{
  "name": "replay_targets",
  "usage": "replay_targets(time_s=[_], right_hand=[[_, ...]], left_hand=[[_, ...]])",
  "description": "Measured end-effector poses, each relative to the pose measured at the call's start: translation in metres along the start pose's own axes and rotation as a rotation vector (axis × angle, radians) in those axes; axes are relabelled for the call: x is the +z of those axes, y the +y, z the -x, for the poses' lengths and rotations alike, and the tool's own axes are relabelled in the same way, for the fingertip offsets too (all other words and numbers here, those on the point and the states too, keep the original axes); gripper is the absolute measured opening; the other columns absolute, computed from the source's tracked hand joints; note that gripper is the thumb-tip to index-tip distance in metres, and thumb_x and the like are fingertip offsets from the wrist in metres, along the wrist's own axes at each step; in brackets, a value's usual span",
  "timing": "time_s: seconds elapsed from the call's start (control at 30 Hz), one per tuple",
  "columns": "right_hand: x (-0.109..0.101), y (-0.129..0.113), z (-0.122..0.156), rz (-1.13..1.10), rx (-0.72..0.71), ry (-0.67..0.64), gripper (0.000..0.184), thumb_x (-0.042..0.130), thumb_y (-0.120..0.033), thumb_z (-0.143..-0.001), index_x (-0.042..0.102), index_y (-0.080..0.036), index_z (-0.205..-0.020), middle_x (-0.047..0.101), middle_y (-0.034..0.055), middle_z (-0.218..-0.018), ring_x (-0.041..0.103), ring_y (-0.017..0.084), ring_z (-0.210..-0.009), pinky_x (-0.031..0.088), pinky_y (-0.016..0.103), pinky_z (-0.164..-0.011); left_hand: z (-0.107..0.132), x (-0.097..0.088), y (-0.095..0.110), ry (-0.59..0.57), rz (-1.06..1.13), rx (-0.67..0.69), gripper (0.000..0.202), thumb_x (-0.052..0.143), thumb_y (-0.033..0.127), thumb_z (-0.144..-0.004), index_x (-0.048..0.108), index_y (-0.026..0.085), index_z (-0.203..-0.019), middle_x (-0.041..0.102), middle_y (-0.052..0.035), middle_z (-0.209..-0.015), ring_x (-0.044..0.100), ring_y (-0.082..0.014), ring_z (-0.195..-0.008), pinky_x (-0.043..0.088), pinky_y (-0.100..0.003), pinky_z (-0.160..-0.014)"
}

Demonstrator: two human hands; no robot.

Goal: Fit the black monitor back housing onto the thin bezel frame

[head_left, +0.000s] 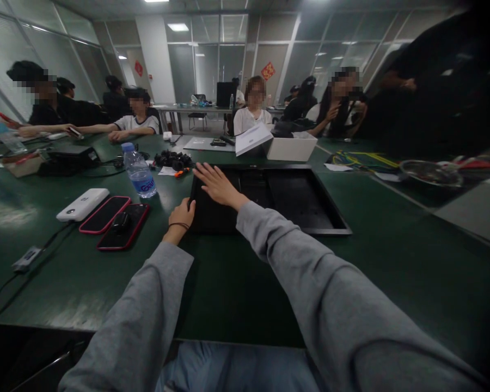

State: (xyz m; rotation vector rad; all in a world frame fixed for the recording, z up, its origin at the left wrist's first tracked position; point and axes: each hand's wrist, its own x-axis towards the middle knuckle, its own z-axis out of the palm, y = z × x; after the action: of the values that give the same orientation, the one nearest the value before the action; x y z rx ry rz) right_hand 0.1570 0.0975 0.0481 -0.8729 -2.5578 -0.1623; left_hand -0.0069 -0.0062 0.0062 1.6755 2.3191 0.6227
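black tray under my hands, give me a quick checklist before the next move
1. Left hand on black tray's left edge: ok, fingers and thumb grip it.
2. Right hand touching the tray: cannot tell; it lies flat, fingers spread, over the left part.
3. Tray resting on green table: ok.
4. Water bottle capped and apart from the tray: ok.
5. White box's lid closed: not ok, it sits tilted.
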Motion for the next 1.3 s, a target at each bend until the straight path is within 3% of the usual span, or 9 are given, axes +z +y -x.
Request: replay_targets(time_s=[0.1, 0.2, 0.37, 0.5, 0.67, 0.77, 0.93, 1.1, 1.3], right_hand=[[0.001, -0.021, 0.007, -0.017, -0.103, -0.127, 0.053, 0.035, -0.027, -0.103, 0.040, -0.023, -0.156, 0.029, 0.0027, -0.167, 0.019, 0.018, -0.156, 0.017, 0.045, -0.127], [-0.010, -0.021, 0.034, -0.014, -0.072, -0.060, 0.052, 0.032, -0.030, -0.105, 0.041, -0.020, -0.155, 0.027, 0.0047, -0.167, 0.018, 0.019, -0.156, 0.016, 0.046, -0.127], [-0.048, -0.005, 0.120, 0.012, 0.043, 0.034, 0.059, 0.030, -0.039, -0.105, 0.025, -0.025, -0.162, 0.023, 0.0030, -0.169, 0.016, 0.018, -0.156, 0.016, 0.045, -0.127], [-0.066, 0.019, 0.202, 0.138, 0.271, 0.177, 0.071, 0.033, -0.048, -0.103, 0.014, -0.017, -0.164, 0.021, 0.0110, -0.169, 0.015, 0.022, -0.157, 0.014, 0.047, -0.127], [-0.069, 0.047, 0.270, 0.209, 0.452, 0.157, 0.057, 0.029, -0.040, -0.104, 0.032, -0.023, -0.159, 0.038, 0.0117, -0.160, 0.030, 0.024, -0.151, 0.019, 0.051, -0.124], [-0.070, 0.065, 0.282, 0.204, 0.502, 0.215, 0.055, 0.034, -0.041, -0.102, 0.039, -0.024, -0.154, 0.039, 0.0138, -0.157, 0.035, 0.028, -0.146, 0.028, 0.053, -0.119], [-0.073, 0.108, 0.290, 0.202, 0.887, 0.507, 0.065, 0.043, -0.040, -0.095, 0.036, -0.010, -0.153, 0.044, 0.0249, -0.144, 0.042, 0.036, -0.136, 0.040, 0.057, -0.106], [-0.077, 0.142, 0.306, 0.061, 1.005, 0.445, 0.061, 0.047, -0.032, -0.089, 0.049, -0.006, -0.144, 0.059, 0.0233, -0.127, 0.055, 0.033, -0.121, 0.044, 0.051, -0.105], [-0.078, 0.151, 0.311, -0.056, 1.034, 0.355, 0.062, 0.050, -0.030, -0.089, 0.047, -0.008, -0.147, 0.057, 0.0212, -0.141, 0.054, 0.032, -0.129, 0.041, 0.050, -0.111]], left_hand=[[0.001, -0.001, 0.001, -0.007, 0.006, -0.001, 0.055, 0.030, 0.053, -0.101, 0.052, 0.024, -0.143, 0.070, -0.0157, -0.127, 0.065, -0.0338, -0.120, 0.048, -0.046, -0.097], [0.001, -0.002, 0.001, -0.011, 0.013, -0.011, 0.056, 0.031, 0.054, -0.100, 0.052, 0.025, -0.143, 0.070, -0.0157, -0.127, 0.064, -0.0342, -0.120, 0.048, -0.046, -0.097], [0.000, -0.001, -0.001, -0.001, 0.012, -0.014, 0.055, 0.031, 0.056, -0.100, 0.055, 0.026, -0.140, 0.070, -0.0149, -0.127, 0.065, -0.0321, -0.120, 0.048, -0.045, -0.098], [-0.001, 0.000, -0.003, 0.016, 0.016, -0.012, 0.056, 0.032, 0.056, -0.100, 0.054, 0.025, -0.141, 0.069, -0.0152, -0.129, 0.064, -0.0316, -0.120, 0.048, -0.045, -0.099], [-0.003, 0.002, -0.005, 0.040, 0.003, 0.011, 0.056, 0.032, 0.053, -0.100, 0.057, 0.023, -0.139, 0.070, -0.0161, -0.128, 0.064, -0.0322, -0.120, 0.049, -0.043, -0.097], [-0.004, 0.003, -0.008, 0.050, -0.005, 0.015, 0.056, 0.032, 0.053, -0.100, 0.057, 0.022, -0.139, 0.070, -0.0155, -0.128, 0.065, -0.0317, -0.119, 0.049, -0.042, -0.097], [-0.002, 0.002, -0.011, 0.047, -0.007, 0.037, 0.058, 0.034, 0.053, -0.099, 0.054, 0.022, -0.143, 0.071, -0.0154, -0.126, 0.065, -0.0334, -0.118, 0.049, -0.043, -0.096], [-0.003, 0.003, -0.014, 0.058, 0.007, 0.032, 0.058, 0.036, 0.053, -0.098, 0.053, 0.021, -0.143, 0.070, -0.0152, -0.127, 0.066, -0.0333, -0.116, 0.049, -0.043, -0.096], [-0.008, 0.004, -0.018, 0.059, 0.025, 0.041, 0.058, 0.040, 0.056, -0.096, 0.056, 0.022, -0.141, 0.071, -0.0125, -0.126, 0.067, -0.0307, -0.113, 0.049, -0.042, -0.096]])
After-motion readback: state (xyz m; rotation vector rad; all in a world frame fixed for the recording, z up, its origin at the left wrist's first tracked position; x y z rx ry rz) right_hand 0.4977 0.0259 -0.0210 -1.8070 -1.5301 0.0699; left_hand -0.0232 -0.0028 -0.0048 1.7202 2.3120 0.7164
